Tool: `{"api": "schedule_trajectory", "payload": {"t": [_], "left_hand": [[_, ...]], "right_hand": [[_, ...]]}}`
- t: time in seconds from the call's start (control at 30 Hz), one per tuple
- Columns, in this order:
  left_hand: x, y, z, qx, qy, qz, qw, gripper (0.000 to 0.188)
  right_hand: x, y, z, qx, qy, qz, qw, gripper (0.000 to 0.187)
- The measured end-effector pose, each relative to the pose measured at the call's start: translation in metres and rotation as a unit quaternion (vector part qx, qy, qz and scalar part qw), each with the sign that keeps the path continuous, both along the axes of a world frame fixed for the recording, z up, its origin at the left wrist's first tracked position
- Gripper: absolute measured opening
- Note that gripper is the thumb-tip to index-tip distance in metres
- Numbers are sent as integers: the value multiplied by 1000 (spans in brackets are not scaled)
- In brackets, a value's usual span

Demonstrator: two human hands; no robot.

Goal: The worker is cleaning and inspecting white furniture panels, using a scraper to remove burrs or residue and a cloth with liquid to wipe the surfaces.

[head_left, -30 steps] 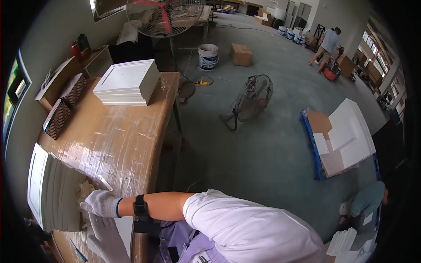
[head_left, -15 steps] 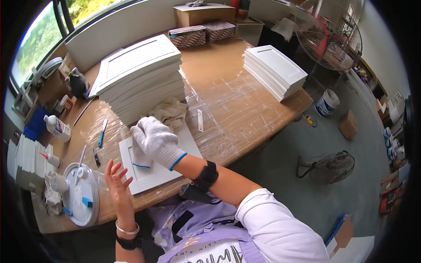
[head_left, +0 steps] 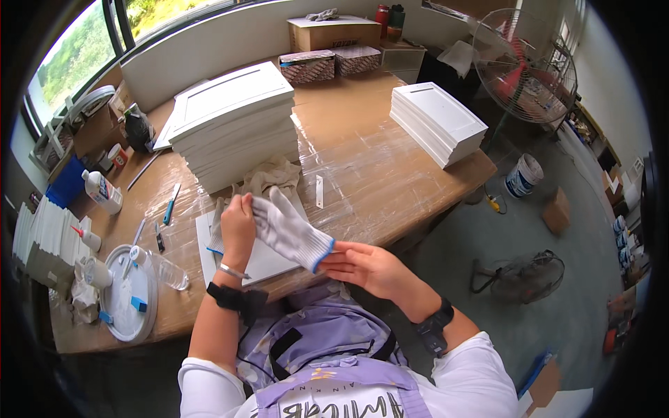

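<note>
A white knitted glove [head_left: 293, 232] with a blue-edged cuff hangs between my hands above the table. My left hand [head_left: 237, 226] is closed on its finger end. Bare now, my right hand [head_left: 373, 270] has its fingers stretched out, their tips at the cuff; whether they are still slightly inside it cannot be made out. Below lies a white panel [head_left: 268, 263], partly covered by my hands and the glove. A second glove [head_left: 214, 240] rests on it, mostly behind my left hand. Behind the panel is a crumpled cream cloth [head_left: 268, 175], against a tall stack of white panels [head_left: 233, 132].
A lower panel stack [head_left: 439, 122] stands on the table's right end. At the left are a round lid [head_left: 146, 313], a clear bottle [head_left: 171, 270], a blue-handled knife [head_left: 169, 209] and a white bottle [head_left: 102, 191]. Fans [head_left: 526, 275] and a bucket [head_left: 523, 175] stand right.
The glove has come off my right hand, which has drawn back toward the right. My left hand has moved up and inward and taken hold of the glove's fingers.
</note>
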State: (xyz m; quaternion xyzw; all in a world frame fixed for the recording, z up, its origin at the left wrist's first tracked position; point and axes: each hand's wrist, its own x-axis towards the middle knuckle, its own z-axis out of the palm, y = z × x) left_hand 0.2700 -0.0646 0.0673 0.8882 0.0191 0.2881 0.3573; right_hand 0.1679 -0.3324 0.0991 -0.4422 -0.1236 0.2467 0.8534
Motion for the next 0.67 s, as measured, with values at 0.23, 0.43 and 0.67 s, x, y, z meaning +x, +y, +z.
{"api": "schedule_trajectory", "payload": {"t": [0.23,0.43,0.67], "left_hand": [[6,23,3,174,-52,98,978,60],[-75,-36,13,70,135,-179,972,29],[-36,-138,6,424,116,-267,858,21]], "right_hand": [[-30,-90,-65,-164,124,-7,979,25],[-50,-4,-59,-380,-277,31,882,17],[-5,106,21,-648,-359,-200,641,33]]}}
